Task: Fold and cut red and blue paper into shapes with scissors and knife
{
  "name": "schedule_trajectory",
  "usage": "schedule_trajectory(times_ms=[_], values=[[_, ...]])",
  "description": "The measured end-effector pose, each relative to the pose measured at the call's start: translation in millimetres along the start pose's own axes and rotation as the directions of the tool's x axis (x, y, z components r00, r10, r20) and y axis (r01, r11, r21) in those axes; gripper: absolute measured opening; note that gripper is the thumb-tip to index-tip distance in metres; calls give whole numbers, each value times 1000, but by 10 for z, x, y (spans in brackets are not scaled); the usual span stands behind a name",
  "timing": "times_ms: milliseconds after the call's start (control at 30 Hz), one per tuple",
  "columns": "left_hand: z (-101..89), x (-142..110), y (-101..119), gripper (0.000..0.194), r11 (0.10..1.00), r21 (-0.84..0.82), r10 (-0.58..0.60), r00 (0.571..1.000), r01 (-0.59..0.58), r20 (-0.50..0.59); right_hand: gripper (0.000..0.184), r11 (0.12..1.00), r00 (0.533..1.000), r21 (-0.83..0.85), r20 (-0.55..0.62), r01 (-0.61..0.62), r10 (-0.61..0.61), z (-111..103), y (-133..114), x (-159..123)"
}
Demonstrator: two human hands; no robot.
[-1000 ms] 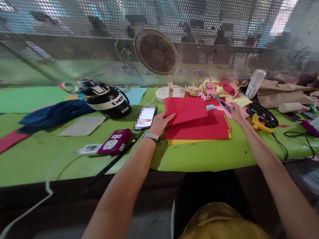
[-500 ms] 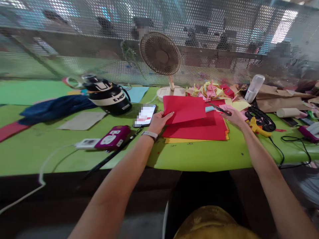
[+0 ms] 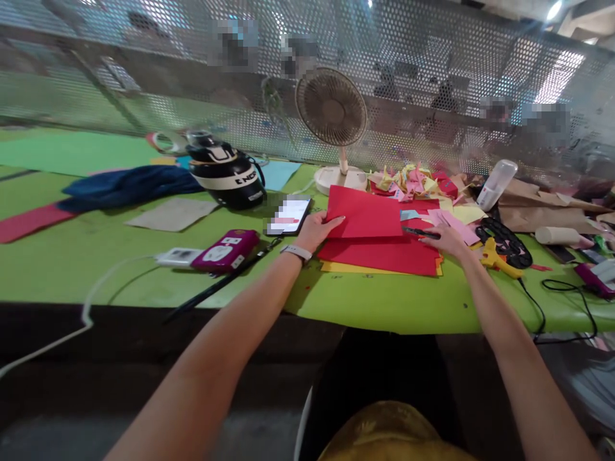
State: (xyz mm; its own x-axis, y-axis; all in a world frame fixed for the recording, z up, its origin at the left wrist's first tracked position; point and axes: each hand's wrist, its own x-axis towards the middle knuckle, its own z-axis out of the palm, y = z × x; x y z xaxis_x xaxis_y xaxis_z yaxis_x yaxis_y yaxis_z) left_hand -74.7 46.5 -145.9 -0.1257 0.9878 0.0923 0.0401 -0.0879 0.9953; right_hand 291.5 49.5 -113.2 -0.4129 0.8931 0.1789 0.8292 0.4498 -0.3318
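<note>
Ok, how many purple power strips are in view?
2. The first power strip lies left of the left hand; the second power strip is at the far right edge. Others may be hidden.

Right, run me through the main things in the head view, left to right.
Dark blue cloth, black bottle, phone, left hand, upper red sheet, slim dark tool, right hand, yellow glue gun, white roll.

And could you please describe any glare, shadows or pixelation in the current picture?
In the head view, bright glare comes through the perforated screen at upper right; the head view also shows a shadow under the red sheet in the left hand, and pixelated patches over part of the phone.
</note>
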Motion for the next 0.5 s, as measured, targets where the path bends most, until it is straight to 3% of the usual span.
schedule_trajectory(times_ms=[167,267,333,400,467,500], values=[[-34,37,-53,53,993,113,53,996,-44,-73,37,1000,1000,20,-5,11,-11,-14,-24,-11],[-44,20,-35,63,934,353,108,987,-59,-121,36,998,999,-41,-10,48,-48,-17,6,-3],[-18,-25,7,72,783,616,227,962,-88,-151,36,995,998,-86,-25,47,-50,-4,35,7],[43,-90,50,72,541,826,379,923,-158,-72,37,992,999,-121,-23,39,-43,17,59,17],[135,-157,67,63,313,895,405,897,-317,176,38,988,999,-149,-8,47,-48,35,74,23],[187,-187,62,61,237,877,338,882,-419,330,39,986,998,-158,-3,54,-55,42,80,26]])
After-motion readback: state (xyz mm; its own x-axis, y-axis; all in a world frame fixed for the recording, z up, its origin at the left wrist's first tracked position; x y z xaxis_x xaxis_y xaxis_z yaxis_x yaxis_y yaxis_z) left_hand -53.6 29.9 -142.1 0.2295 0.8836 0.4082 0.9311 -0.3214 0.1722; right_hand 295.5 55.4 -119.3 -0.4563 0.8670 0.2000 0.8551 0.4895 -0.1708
